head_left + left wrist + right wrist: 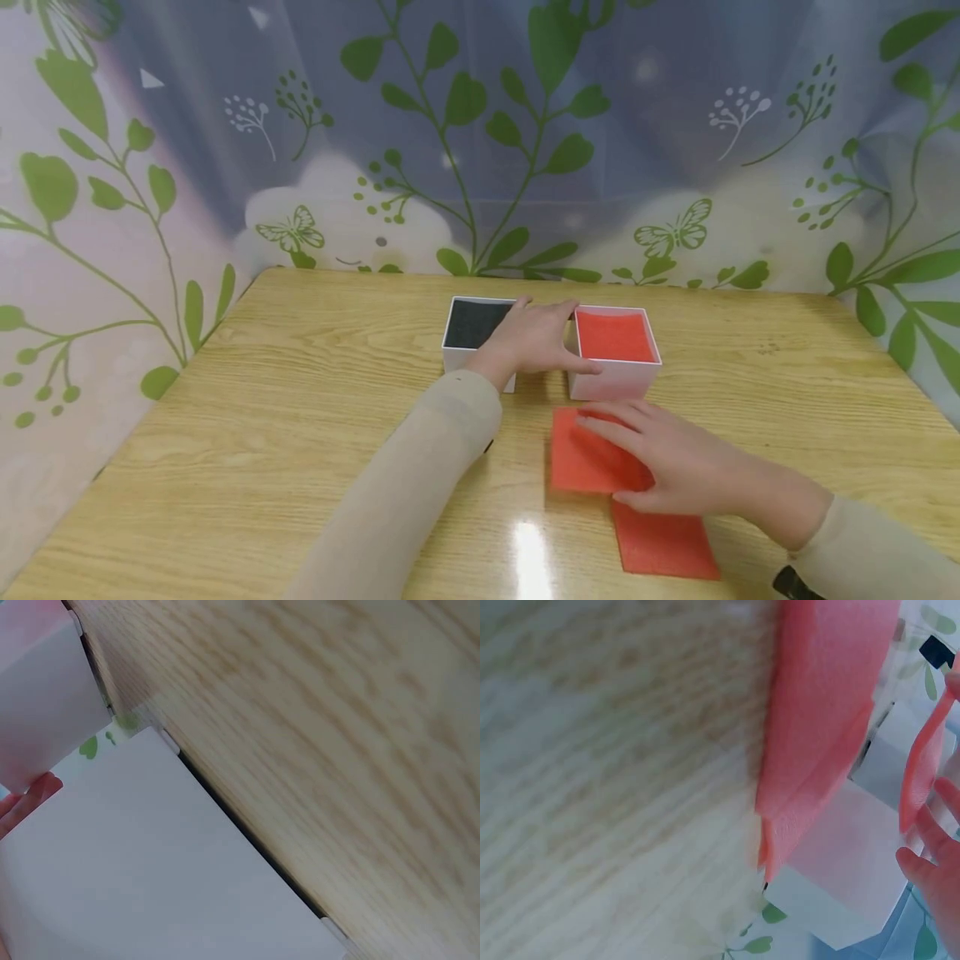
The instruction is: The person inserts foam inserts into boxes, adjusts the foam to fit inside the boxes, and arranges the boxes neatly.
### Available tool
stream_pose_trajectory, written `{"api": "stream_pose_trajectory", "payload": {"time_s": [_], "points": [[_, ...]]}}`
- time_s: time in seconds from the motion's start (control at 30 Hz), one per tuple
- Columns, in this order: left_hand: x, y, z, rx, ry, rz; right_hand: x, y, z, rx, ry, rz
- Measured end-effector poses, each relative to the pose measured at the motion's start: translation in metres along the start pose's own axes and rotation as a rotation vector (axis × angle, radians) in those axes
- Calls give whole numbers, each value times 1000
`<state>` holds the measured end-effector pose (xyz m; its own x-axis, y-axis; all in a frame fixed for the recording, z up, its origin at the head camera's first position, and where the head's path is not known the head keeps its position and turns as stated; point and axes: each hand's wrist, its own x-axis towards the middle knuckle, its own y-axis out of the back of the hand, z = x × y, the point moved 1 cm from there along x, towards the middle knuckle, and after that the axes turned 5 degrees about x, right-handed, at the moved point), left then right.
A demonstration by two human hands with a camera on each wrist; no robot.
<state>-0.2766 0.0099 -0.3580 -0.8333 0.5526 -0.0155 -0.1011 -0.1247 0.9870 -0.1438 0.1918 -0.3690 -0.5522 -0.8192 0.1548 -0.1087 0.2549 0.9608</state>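
My left hand grips the left side of a white box, its thumb along the front wall and a finger at the far left corner. Red felt-like sheets fill that box nearly to its rim. In the left wrist view, fingertips show at the box's edge. My right hand pinches a red square sheet, held in front of the box; the right wrist view shows this sheet between thumb and fingers. Another red square lies on the table below that hand.
A second white box holding dark sheets stands left of the first, partly behind my left hand. The wooden table ends at a curtain printed with leaves. My left sleeve crosses the table's middle.
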Motion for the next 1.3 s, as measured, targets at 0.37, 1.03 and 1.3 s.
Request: {"api": "stream_pose_trajectory", "payload": {"time_s": [0.37, 1.03, 1.3], "points": [[1, 1, 1, 46, 4, -27, 3, 18, 11, -41, 50, 131], [0, 2, 1, 35, 5, -39, 5, 41, 37, -28, -150, 82], [0, 2, 1, 39, 10, -38, 7, 44, 38, -62, -105, 69]]}}
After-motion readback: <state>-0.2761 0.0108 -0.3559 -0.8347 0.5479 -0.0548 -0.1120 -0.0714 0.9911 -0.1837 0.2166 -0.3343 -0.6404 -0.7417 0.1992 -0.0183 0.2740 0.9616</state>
